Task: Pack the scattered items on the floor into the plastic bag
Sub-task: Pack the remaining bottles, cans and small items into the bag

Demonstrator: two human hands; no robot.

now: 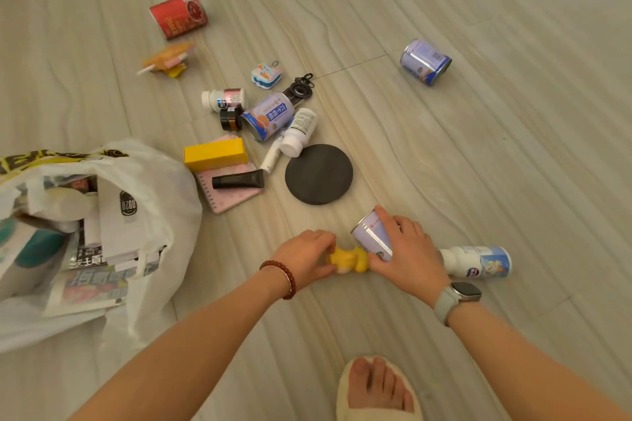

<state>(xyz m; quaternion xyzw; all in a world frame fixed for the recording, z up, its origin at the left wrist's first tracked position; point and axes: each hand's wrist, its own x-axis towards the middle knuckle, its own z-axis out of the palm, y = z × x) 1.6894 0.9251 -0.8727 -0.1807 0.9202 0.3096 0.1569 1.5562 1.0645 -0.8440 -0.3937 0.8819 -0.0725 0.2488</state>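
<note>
Plastic bag point(150, 181) laid open on floor point(478, 147) at left, papers and magazines seen inside. Three purple cans counted, one gripped by right hand point(407, 256). Yellow toy point(349, 260) pinched by left hand point(304, 255) fingers. Three white bottles scattered.

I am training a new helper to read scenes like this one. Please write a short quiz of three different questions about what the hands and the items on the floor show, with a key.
1. True or false: the left hand grips the soft yellow toy.
2. What does the right hand hold? A) red tin can B) pale purple tin can C) black round mat
3. Fill in: the black squeeze tube lies on the pink spiral ____.

Key
1. True.
2. B, the pale purple tin can; the red tin can and the black round mat lie untouched.
3. Notebook.
</note>
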